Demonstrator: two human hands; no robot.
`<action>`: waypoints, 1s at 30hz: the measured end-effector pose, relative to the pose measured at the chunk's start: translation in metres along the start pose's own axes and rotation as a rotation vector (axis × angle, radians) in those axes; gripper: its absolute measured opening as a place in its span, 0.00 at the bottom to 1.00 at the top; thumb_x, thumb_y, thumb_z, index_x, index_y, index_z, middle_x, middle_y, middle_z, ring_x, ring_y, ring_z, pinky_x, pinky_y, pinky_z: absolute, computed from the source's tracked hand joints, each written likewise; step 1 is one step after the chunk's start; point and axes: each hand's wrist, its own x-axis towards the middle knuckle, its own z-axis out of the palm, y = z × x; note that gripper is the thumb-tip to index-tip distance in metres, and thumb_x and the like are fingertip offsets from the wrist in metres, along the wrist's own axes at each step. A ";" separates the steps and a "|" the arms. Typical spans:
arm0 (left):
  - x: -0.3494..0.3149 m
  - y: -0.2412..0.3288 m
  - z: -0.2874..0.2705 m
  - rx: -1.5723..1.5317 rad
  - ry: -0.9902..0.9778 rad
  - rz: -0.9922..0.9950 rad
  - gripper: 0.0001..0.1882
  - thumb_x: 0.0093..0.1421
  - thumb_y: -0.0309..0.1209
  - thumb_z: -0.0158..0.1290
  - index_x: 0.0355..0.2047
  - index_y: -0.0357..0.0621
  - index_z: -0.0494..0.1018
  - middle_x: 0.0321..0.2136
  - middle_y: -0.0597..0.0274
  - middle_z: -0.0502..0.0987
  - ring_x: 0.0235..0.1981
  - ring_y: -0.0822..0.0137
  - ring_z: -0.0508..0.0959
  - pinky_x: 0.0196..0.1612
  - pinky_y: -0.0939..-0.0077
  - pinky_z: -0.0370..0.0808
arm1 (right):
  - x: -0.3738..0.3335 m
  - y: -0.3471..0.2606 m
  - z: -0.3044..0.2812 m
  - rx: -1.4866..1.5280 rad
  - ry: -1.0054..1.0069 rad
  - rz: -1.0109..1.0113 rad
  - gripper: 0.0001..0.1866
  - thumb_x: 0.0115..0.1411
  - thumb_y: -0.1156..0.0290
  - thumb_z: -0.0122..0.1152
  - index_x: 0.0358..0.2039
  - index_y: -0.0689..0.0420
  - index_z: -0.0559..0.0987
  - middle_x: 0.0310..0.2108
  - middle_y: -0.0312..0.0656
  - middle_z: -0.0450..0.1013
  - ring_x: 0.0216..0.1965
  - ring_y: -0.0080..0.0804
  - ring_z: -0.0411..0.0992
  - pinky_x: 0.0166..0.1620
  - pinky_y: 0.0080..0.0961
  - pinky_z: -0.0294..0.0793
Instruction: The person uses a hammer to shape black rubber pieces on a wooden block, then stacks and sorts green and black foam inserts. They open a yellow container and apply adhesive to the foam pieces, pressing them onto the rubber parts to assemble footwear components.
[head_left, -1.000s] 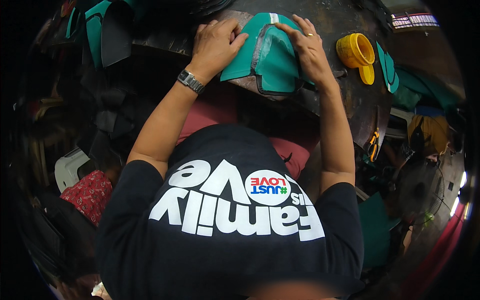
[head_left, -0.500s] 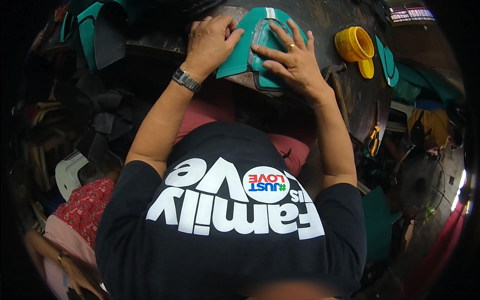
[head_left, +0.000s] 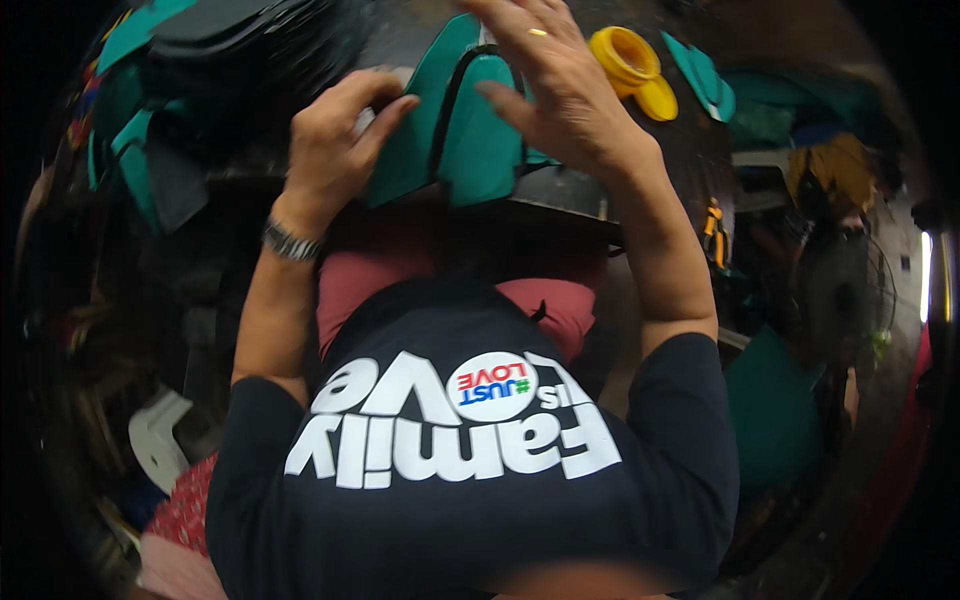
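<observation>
A green sheet piece (head_left: 405, 155) with a curved outline lies at the table's near edge. A green flap (head_left: 482, 140), edged by a dark curved band, sits on its right part. My left hand (head_left: 340, 145) is at the left side of the green piece, fingers curled and thumb at its edge; the fingertips are partly hidden. Over the right side of the piece, my right hand (head_left: 575, 95) is raised with thumb and fingers apart, slightly blurred. Its thumb is near the flap; I cannot tell whether it touches.
An open yellow tub (head_left: 625, 60) stands on the dark table right of my hand, with a yellow lid (head_left: 657, 100) against it. Farther right are green cut pieces (head_left: 700, 75) and orange-handled snips (head_left: 714, 235). Dark sheets (head_left: 225, 40) are stacked at the left.
My left hand has shifted left and down. My right hand has lifted off the piece. The green flap now covers the grey-edged area seen before. The whole view has shifted too.
</observation>
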 end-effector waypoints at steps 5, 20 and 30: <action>0.034 0.042 -0.018 0.057 -0.130 0.135 0.08 0.55 0.26 0.63 0.35 0.42 0.77 0.28 0.60 0.79 0.33 0.59 0.79 0.37 0.69 0.75 | 0.014 -0.012 -0.048 -0.098 -0.411 0.078 0.42 0.51 0.84 0.56 0.66 0.39 0.67 0.39 0.47 0.76 0.44 0.41 0.75 0.51 0.33 0.72; -0.031 -0.019 0.026 0.050 -0.172 -0.120 0.10 0.62 0.26 0.57 0.44 0.39 0.76 0.40 0.55 0.79 0.44 0.60 0.78 0.49 0.71 0.73 | -0.271 0.229 -0.117 0.380 1.344 1.170 0.49 0.55 0.91 0.54 0.73 0.49 0.47 0.61 0.60 0.62 0.56 0.44 0.66 0.58 0.37 0.65; -0.031 -0.019 0.029 -0.016 -0.157 -0.223 0.07 0.60 0.25 0.58 0.38 0.37 0.78 0.37 0.56 0.79 0.41 0.59 0.79 0.47 0.70 0.73 | -0.299 0.214 -0.087 0.449 1.412 1.507 0.44 0.60 0.89 0.50 0.73 0.47 0.49 0.72 0.58 0.46 0.64 0.50 0.60 0.61 0.42 0.63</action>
